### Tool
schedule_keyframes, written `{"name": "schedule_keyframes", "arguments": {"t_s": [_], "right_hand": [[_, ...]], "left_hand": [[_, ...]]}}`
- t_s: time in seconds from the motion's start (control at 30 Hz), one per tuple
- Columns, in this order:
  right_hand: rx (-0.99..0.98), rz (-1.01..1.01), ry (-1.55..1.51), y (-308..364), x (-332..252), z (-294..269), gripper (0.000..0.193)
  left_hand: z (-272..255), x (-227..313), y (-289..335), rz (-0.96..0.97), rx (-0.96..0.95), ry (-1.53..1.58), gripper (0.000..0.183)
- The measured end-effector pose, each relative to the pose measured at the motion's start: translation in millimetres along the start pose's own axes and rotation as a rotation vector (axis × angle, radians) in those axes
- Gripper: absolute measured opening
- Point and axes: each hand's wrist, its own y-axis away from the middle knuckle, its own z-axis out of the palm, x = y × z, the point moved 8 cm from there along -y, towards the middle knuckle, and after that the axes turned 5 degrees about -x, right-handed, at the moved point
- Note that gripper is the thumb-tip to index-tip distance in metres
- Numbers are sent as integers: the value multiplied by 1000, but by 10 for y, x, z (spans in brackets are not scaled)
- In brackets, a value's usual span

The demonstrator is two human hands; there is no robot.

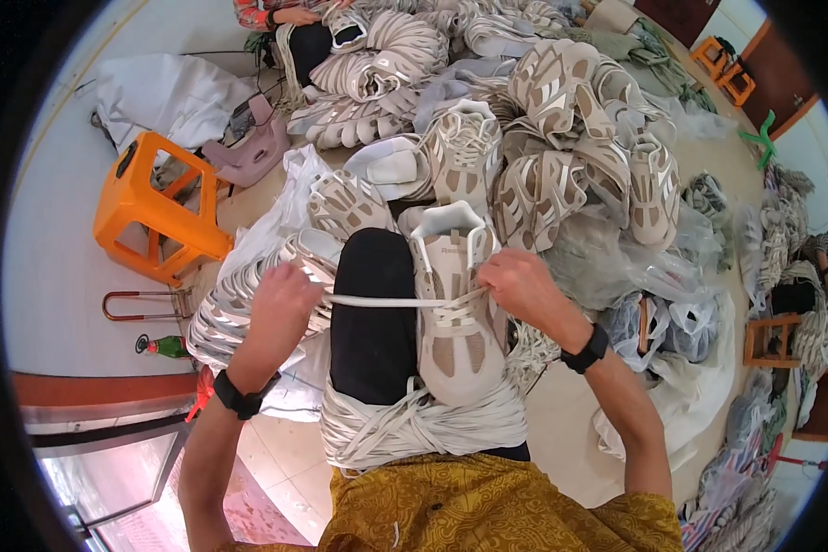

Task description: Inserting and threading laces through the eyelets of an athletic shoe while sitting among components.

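A beige and white sneaker (460, 363) rests on my right thigh, its toe toward me and its lower eyelets laced. My left hand (285, 304) is closed on one end of a flat white shoelace (382, 302). That lace runs taut across my black-clad left knee (373, 322) to the sneaker's tongue. At the shoe's right eyelet edge, my right hand (522, 287) pinches the lace near the upper, its fingertips partly hidden. A thick bundle of loose white laces (414, 431) lies across my lap. Both wrists wear black bands.
Stacked sneakers and uppers (552, 175) fill the floor ahead, with more uppers (225, 313) beside my left knee. An orange stool (152, 216) lies tipped at left. Clear plastic bags (598, 253) sit at right. Another person's hand (296, 16) works at the far left.
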Motion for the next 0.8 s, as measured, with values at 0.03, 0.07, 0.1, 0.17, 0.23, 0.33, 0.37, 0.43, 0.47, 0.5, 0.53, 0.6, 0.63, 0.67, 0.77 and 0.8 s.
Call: {"name": "schedule_keyframes", "arguments": {"t_s": [0.03,0.07,0.1,0.17,0.23,0.33,0.37,0.43,0.47,0.5,0.53,0.6,0.63,0.67,0.77,0.8], "right_hand": [[-23,-12,157,23,-42,-23,4],[-43,-22,318,47,-52,-46,6],[-42,-24,321,85,-24,-55,6],[-50,-21,411,172,23,-64,5],[-12,2,447,222,76,-141,5],[68,42,537,266,180,-326,4],[111,57,591,278,211,-398,3],[118,113,599,312,296,-468,4],[125,168,609,327,351,-504,6],[124,167,609,332,372,-500,6],[71,343,434,376,567,-473,6],[14,518,261,452,782,-419,7],[103,786,-276,595,1015,-342,9],[191,1027,-824,759,1153,-138,11],[489,661,-1474,688,1113,45,22],[487,661,-1476,679,1101,16,22]], "left_hand": [[-71,41,-58,-5,-1,1,11],[-117,80,-140,-12,-42,-119,11],[-119,110,-189,-19,-84,-238,11],[-23,47,-170,-179,-171,-45,10],[96,-70,-127,-337,-259,153,10],[456,-194,51,-800,-307,1333,16],[432,-139,4,-735,-185,1603,18],[413,-115,-45,-654,-53,1868,21],[367,-151,-96,-579,81,2020,22],[314,-202,-141,-496,221,2164,23],[314,-250,-174,-494,219,2164,23],[261,-513,-174,-438,411,2271,23],[219,-617,-119,-441,416,2267,23],[197,-795,-31,-488,487,2244,22],[180,-1359,374,-590,607,2164,24],[182,-1514,515,-638,649,2117,26]]}}
